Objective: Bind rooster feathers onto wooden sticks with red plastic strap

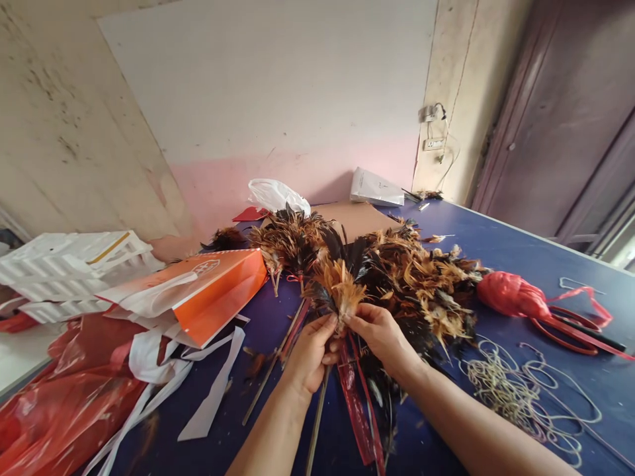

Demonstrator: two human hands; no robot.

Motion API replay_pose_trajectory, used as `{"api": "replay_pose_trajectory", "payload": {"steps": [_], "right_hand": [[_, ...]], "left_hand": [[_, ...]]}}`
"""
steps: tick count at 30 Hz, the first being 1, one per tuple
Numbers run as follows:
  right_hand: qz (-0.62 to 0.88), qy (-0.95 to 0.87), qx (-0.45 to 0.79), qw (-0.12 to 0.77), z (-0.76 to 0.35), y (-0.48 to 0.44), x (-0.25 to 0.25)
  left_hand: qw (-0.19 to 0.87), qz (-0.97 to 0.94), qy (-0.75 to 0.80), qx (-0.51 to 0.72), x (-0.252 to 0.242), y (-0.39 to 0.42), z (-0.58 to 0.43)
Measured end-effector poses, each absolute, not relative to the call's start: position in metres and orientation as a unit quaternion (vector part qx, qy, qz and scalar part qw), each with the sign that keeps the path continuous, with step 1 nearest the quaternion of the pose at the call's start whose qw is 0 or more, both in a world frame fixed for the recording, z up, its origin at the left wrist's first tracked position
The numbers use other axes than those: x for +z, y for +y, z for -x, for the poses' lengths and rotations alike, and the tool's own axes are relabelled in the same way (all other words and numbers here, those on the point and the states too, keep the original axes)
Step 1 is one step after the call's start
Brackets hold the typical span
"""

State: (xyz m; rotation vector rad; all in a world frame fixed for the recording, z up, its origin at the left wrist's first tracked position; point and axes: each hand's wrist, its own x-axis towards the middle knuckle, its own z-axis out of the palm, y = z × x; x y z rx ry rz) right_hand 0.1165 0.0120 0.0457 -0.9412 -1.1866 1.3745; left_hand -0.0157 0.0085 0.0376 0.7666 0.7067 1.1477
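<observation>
Near the middle of the table, a bunch of brown and black feathers [341, 285] points upward between my two hands. My left hand [311, 352] is closed around its lower end, where a thin stick [318, 423] runs down below the fingers. With thumb and fingertips, my right hand [381, 332] pinches the feather bases from the other side. A strip of red plastic ribbon [356, 406] hangs from between the hands onto the table. What lies inside the fingers is hidden. Just beyond my right hand spreads a large pile of loose feathers [426, 277].
Another feather clump [290, 244] lies behind, near a white plastic bag [278, 194]. On the left are an orange paper bag [218, 301] and red plastic sheeting [69, 390]. At right lie a red ribbon ball [513, 295], red looped handles [570, 330] and tangled cord [510, 387].
</observation>
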Motion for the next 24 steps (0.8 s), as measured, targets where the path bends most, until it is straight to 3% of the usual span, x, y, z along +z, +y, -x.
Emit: {"api": "replay_pose_trajectory", "payload": {"steps": [9,22,24], "right_hand": [[0.441,-0.543,0.519,0.492,-0.119,0.015,0.042],[0.49,-0.717,0.321,0.378,-0.134,0.018,0.058],[0.491,-0.702,0.345,0.383,-0.132,0.016,0.058]], "left_hand": [[0.692,-0.373,0.332,0.522,0.039,0.006,0.014],[0.735,-0.322,0.28,0.527,0.038,0.012,0.02],[0.732,-0.324,0.283,0.528,0.038,0.012,0.021]]}}
